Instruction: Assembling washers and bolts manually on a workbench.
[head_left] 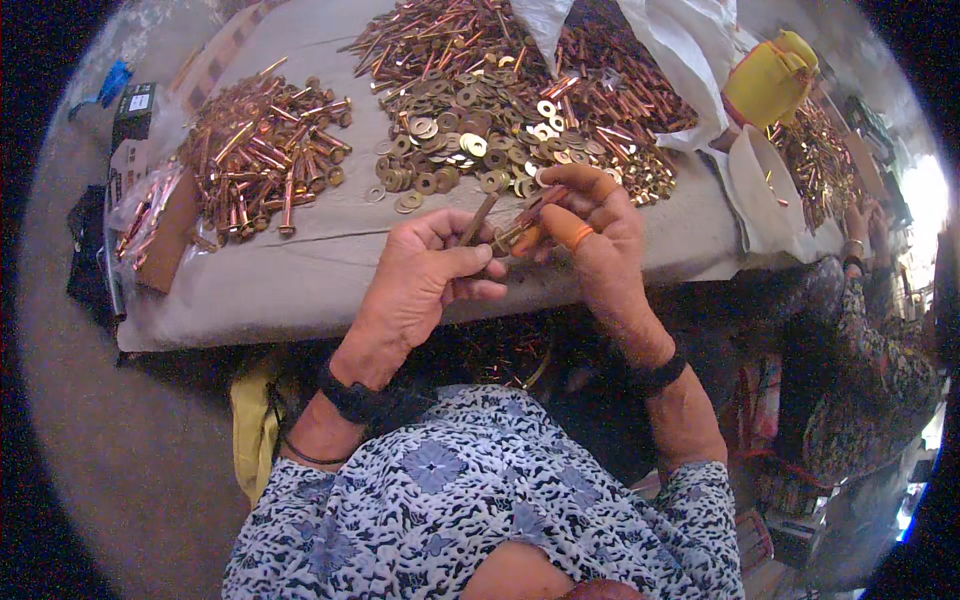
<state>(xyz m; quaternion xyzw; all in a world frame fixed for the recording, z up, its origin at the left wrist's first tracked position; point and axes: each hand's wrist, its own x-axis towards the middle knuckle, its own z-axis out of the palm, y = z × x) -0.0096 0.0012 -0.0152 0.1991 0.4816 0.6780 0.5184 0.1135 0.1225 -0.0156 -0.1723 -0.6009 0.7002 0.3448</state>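
Observation:
My left hand (425,265) is closed at the table's near edge, thumb and fingers pinching a dull brownish bolt (479,218) that sticks up at a slant. Close beside it, my right hand (608,245), with orange finger covers on its thumb and fingers, grips copper-coloured bolts (528,217); their exact count cannot be made out. The two held pieces nearly meet between my hands. Just beyond lies a heap of flat brass-coloured washers (465,140). It runs into a large heap of copper-coloured bolts (450,40) behind.
A separate pile of assembled bolts (265,150) lies at left, beside a cardboard piece (168,235) and a plastic bag of bolts (150,215). White sacking (690,60), a yellow container (770,78) and more bolts (815,160) stand at right. A co-worker's arm (855,250) shows at far right.

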